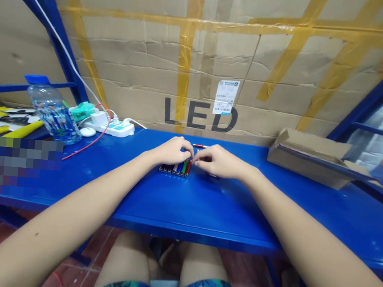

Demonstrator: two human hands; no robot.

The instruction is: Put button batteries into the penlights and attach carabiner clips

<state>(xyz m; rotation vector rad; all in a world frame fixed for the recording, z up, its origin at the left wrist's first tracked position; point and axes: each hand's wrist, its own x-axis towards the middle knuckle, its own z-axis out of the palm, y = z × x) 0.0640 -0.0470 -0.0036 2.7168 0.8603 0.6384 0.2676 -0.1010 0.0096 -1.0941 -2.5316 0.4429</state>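
Note:
A row of several slim, shiny cylinders (179, 168) lies side by side on the blue table (186, 205), in dark, silver, blue, green and red. My left hand (176, 152) rests over the far ends of the row, its fingers curled and thumb bent inward. Close by on the right, my right hand (212, 160) has thumb and fingertips drawn together near the red cylinder (188, 168). Whatever lies between the fingertips of either hand is too small to make out. Another red cylinder (200, 146) lies behind the hands, and one more (213, 175) is partly hidden under my right hand.
An open cardboard box (305, 164) stands at the right. On the left are a water bottle (55, 111), a white power strip (117, 127), a red cable (90, 145) and yellow-handled tools (23, 129). A large taped carton (134, 67) walls off the back.

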